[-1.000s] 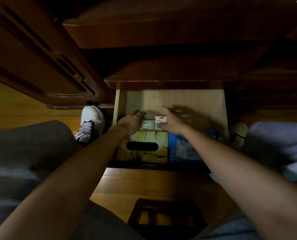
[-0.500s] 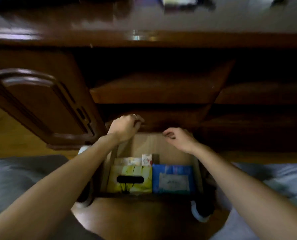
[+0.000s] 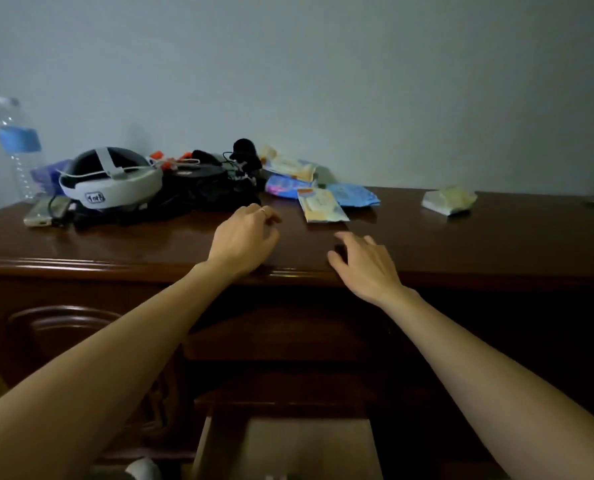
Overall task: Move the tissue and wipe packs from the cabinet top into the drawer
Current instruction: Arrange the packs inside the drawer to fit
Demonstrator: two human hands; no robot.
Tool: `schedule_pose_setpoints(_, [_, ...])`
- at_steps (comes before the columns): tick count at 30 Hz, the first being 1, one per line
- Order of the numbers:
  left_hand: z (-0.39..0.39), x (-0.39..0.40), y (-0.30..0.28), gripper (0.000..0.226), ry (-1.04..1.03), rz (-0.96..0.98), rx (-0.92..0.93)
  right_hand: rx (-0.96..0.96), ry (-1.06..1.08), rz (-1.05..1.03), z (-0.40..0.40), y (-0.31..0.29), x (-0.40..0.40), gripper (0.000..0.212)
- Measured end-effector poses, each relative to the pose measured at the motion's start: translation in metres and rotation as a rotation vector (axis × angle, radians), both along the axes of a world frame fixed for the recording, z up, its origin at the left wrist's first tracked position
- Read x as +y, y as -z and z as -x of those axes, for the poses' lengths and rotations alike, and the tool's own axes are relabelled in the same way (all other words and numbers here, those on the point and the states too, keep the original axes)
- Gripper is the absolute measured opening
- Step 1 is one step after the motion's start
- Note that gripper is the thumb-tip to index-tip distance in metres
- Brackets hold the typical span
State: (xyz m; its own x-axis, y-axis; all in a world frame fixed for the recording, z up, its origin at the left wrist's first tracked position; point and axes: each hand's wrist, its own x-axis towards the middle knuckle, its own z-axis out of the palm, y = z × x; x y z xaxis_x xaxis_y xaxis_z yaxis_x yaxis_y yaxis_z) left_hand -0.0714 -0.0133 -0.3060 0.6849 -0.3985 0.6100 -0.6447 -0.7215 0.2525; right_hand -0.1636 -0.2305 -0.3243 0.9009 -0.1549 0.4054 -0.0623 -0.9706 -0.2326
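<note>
Fingers of both hands empty: left hand loosely curled, right hand spread, both raised from the drawer to the cabinet top since a second ago; yellow wipe pack, blue pack and pale tissue pack lay there ahead; headset label illegible.

Bare forearms (no sleeves), thin ring on left hand

I saw a dark reddish-brown desk, a blue pack, a pale yellow-and-white pack, a blue-labelled bottle, and a grey-white headset.
</note>
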Motion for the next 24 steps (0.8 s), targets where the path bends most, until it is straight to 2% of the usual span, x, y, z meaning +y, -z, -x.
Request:
schedule_pose_setpoints(2, [-0.021, -0.014, -0.004, 0.032, 0.001, -0.058, 0.054, 0.011, 0.020, 0.084, -0.016, -0.005, -0.003, 0.046])
schedule_pose_setpoints(6, [-0.061, -0.030, 0.009, 0.040, -0.056, -0.153, 0.165, 0.013, 0.085, 0.046, -0.061, -0.020, -0.012, 0.049])
schedule_pose_setpoints(8, [-0.074, -0.034, 0.018, 0.046, -0.062, -0.182, 0.254, 0.072, 0.101, 0.051, -0.088, -0.023, -0.020, 0.058])
schedule_pose_setpoints(12, [-0.088, -0.039, 0.023, 0.057, -0.050, -0.152, 0.244, 0.284, 0.149, -0.077, -0.135, -0.022, -0.026, 0.070])
schedule_pose_setpoints(15, [-0.088, -0.037, 0.024, 0.077, -0.032, -0.111, 0.229, 0.247, 0.092, -0.037, -0.152, -0.020, -0.019, 0.055])
schedule_pose_setpoints(17, [-0.088, -0.034, 0.025, 0.088, -0.023, -0.161, 0.078, 0.184, -0.029, -0.132, -0.151, -0.022, -0.016, 0.051])
schedule_pose_setpoints(19, [-0.093, -0.035, 0.025, 0.087, 0.005, -0.236, -0.041, 0.122, -0.115, -0.164, -0.142, -0.021, -0.019, 0.046])
schedule_pose_setpoints(22, [-0.099, -0.039, 0.017, 0.081, 0.045, -0.345, 0.187, 0.088, -0.093, -0.162, -0.125, -0.017, -0.032, 0.027])
schedule_pose_setpoints(24, [-0.094, -0.042, 0.011, 0.078, 0.007, -0.405, 0.224, 0.115, -0.062, -0.222, -0.113, -0.014, -0.031, 0.027])
